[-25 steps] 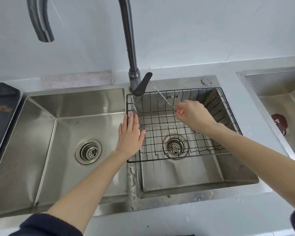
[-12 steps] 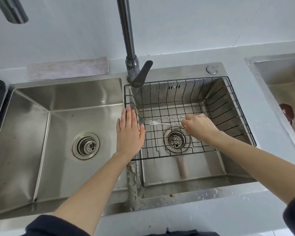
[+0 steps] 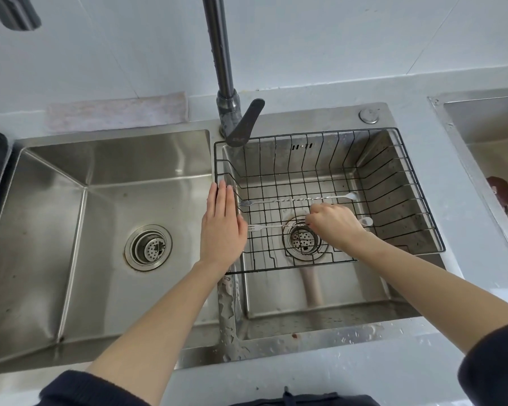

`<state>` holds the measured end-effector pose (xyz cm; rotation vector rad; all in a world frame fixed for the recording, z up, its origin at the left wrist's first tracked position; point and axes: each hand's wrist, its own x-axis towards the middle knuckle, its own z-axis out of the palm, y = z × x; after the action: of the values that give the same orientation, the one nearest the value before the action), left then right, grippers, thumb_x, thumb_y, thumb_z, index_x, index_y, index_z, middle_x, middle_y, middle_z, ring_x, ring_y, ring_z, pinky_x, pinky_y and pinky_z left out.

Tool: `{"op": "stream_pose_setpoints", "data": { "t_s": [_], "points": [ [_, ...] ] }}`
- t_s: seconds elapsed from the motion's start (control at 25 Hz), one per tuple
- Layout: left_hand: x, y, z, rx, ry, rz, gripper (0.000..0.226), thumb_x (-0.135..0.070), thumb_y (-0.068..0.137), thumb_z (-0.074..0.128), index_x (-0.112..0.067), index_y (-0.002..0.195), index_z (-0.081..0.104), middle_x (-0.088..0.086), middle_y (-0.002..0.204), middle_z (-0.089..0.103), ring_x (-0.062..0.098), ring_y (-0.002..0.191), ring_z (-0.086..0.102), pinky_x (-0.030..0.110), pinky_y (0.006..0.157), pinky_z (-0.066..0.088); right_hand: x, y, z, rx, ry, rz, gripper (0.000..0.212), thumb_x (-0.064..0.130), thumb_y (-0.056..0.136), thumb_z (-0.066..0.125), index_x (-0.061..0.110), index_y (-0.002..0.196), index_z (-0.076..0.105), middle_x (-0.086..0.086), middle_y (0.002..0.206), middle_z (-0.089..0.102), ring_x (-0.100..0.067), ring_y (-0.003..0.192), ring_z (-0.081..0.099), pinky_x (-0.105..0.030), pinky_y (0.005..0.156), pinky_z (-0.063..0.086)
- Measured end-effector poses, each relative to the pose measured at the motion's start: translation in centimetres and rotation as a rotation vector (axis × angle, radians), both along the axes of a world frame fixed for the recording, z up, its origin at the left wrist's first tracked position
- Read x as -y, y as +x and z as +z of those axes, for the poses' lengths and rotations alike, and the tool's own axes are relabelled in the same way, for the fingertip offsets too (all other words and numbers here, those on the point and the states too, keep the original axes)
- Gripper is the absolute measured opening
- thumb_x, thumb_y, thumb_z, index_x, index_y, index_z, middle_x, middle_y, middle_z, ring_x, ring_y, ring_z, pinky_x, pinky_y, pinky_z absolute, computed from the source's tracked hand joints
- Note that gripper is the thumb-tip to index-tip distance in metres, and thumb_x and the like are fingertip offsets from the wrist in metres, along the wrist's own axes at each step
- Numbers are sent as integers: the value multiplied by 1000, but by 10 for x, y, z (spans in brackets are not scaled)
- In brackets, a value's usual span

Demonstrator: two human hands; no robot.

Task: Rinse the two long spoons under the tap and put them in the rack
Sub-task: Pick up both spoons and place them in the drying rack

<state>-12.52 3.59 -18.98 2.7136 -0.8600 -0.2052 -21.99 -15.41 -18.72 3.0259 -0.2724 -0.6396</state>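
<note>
Two long thin metal spoons lie across the floor of the black wire rack, which sits in the right sink basin. The far spoon lies free, its bowl to the right and a fork end to the left. The near spoon runs under my right hand, whose fingers are pinched on its middle; its bowl shows right of the wrist. My left hand rests flat, fingers together, on the rack's left rim by the divider. The tap stands behind the rack with no water running.
A left sink basin with a drain lies beside the rack. The tap lever points toward the rack's back left corner. A second sink with a dark red object is at the far right. A dark tray edge shows far left.
My right hand has come down from above the rack to its floor and toward me, laying the second spoon in front of the first. My left hand has stayed on the rim.
</note>
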Motion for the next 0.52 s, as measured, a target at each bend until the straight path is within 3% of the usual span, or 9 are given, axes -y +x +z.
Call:
{"op": "stream_pose_setpoints", "data": {
  "t_s": [0.24, 0.52],
  "points": [
    [-1, 1, 1, -59, 1, -4, 60, -13, 91, 36, -3, 146, 15, 8, 159, 8, 21, 148, 0, 28, 116, 19, -4, 3, -1, 8, 23, 3, 22, 10, 92, 47, 6, 108, 62, -9, 110, 59, -29, 106, 57, -36, 77, 49],
    [-1, 0, 3, -64, -20, 6, 60, -12, 91, 38, -4, 146, 16, 7, 159, 9, 20, 148, 1, 29, 115, 26, -4, 3, -1, 16, 26, 6, 23, 12, 94, 45, 8, 109, 61, -8, 111, 59, -27, 108, 56, -36, 76, 49]
  ]
}}
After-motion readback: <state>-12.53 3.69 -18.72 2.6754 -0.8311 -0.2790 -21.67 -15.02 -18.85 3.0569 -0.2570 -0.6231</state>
